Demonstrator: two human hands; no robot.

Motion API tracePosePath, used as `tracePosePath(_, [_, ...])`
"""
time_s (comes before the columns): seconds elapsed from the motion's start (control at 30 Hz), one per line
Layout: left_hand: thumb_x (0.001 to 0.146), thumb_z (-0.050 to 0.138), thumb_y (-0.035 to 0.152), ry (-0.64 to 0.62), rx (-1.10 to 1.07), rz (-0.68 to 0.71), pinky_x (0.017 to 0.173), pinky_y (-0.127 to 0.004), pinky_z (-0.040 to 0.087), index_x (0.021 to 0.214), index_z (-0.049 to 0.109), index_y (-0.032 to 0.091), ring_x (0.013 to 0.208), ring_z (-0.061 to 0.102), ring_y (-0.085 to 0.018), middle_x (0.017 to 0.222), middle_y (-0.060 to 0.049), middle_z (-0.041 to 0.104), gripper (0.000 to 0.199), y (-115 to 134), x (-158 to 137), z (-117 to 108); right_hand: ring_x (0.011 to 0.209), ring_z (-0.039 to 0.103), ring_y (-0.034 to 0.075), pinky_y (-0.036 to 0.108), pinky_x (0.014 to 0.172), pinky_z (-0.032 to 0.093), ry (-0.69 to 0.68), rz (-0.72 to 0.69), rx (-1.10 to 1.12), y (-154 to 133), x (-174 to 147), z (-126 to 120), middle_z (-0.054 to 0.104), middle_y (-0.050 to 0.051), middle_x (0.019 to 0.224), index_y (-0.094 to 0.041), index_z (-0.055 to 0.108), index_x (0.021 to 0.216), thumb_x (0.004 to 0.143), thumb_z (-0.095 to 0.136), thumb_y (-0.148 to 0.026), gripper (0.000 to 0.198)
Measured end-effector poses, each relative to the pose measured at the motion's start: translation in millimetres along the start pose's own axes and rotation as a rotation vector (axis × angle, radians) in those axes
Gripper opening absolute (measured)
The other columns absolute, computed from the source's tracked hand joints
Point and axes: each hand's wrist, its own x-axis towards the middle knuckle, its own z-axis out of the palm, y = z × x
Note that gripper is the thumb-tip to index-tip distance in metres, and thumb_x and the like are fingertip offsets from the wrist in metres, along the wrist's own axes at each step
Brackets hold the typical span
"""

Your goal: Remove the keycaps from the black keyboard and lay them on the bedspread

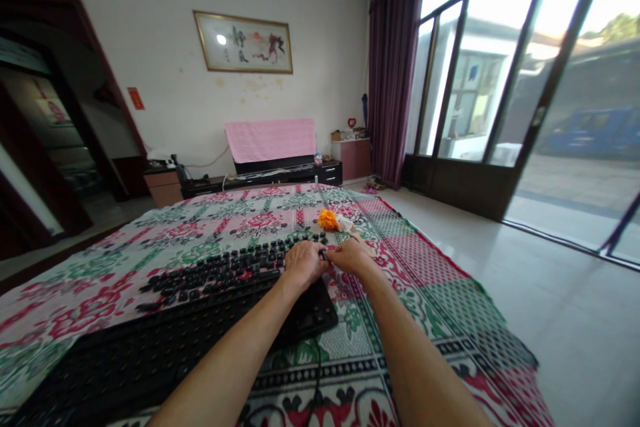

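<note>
My left hand (305, 263) reaches over the right end of a black keyboard base (150, 340) whose keys are off. Its fingers pinch a small black keycap (323, 255). Close against it, my right hand (350, 257) is closed too, its fingertips at the keycap; whatever else they may grip is hidden. Loose black keycaps (220, 268) lie in a spread along the far side of the base. Just beyond my hands are an orange flower-like bundle (328, 219) and some crumpled white tissue (345, 223).
A patterned red, green and white cloth (350, 317) covers the table. The keyboard's cable (319, 363) runs toward me. Farther back stand a low black cabinet (330, 172) and something under a pink towel (270, 140). Glass doors (500, 80) are at the right.
</note>
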Motion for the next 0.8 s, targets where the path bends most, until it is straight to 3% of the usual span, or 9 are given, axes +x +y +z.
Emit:
tracePosePath(0.13, [0.071, 0.052, 0.049, 0.043, 0.002, 0.065, 0.073, -0.026, 0.044, 0.101, 0.063, 0.031, 0.090, 0.060, -0.020, 0.091, -0.003, 0.066, 0.036, -1, 2, -6, 0.054, 0.055, 0.013, 0.020, 0.045, 0.036, -0.042, 0.014, 0.063, -2, 1, -3, 0.060, 0.004, 0.054, -0.015, 0.067, 0.062, 0.071, 0.049, -0.042, 0.033])
tracePosePath(0.27, [0.064, 0.059, 0.049, 0.000, -0.083, 0.032, 0.069, -0.025, 0.044, 0.123, 0.047, 0.024, 0.084, 0.060, -0.019, 0.089, -0.003, 0.066, 0.065, -17, -1, -23, 0.048, 0.052, 0.010, 0.018, 0.044, 0.036, -0.037, 0.019, 0.190, -1, 4, -5, 0.056, 0.002, 0.049, -0.013, 0.066, 0.064, 0.072, 0.050, -0.040, 0.032])
tracePosePath(0.33, [0.068, 0.055, 0.043, -0.018, -0.102, -0.004, 0.070, -0.024, 0.043, 0.119, 0.051, 0.022, 0.083, 0.060, -0.018, 0.086, -0.003, 0.066, 0.055, -30, -8, -32, 0.047, 0.053, 0.010, 0.018, 0.044, 0.037, -0.025, 0.029, 0.219, -1, 5, -5, 0.057, 0.002, 0.050, -0.013, 0.066, 0.066, 0.070, 0.052, -0.037, 0.028])
tracePosePath(0.43, [0.073, 0.049, 0.031, -0.091, -0.051, 0.004, 0.075, -0.025, 0.042, 0.092, 0.067, 0.026, 0.085, 0.059, -0.017, 0.083, -0.001, 0.067, 0.026, -50, -25, -37, 0.049, 0.056, 0.011, 0.018, 0.045, 0.038, -0.022, 0.023, 0.161, -4, 1, -6, 0.058, 0.002, 0.050, -0.015, 0.066, 0.064, 0.069, 0.054, -0.032, 0.021])
tracePosePath(0.6, [0.076, 0.046, 0.028, -0.017, 0.050, -0.014, 0.077, -0.027, 0.043, 0.085, 0.069, 0.024, 0.089, 0.058, -0.019, 0.087, -0.005, 0.064, 0.024, -68, -47, -28, 0.050, 0.057, 0.011, 0.017, 0.046, 0.039, -0.065, 0.032, 0.107, -10, -4, -1, 0.061, 0.002, 0.054, -0.015, 0.066, 0.069, 0.064, 0.060, -0.023, 0.012])
tracePosePath(0.8, [0.078, 0.044, 0.027, -0.022, 0.057, -0.024, 0.076, -0.027, 0.043, 0.085, 0.069, 0.026, 0.088, 0.058, -0.019, 0.087, -0.006, 0.063, 0.026, -75, -52, -20, 0.047, 0.057, 0.009, 0.017, 0.045, 0.040, -0.054, 0.009, 0.207, -2, 6, 12, 0.063, 0.001, 0.062, -0.013, 0.062, 0.082, 0.065, 0.058, -0.018, 0.018])
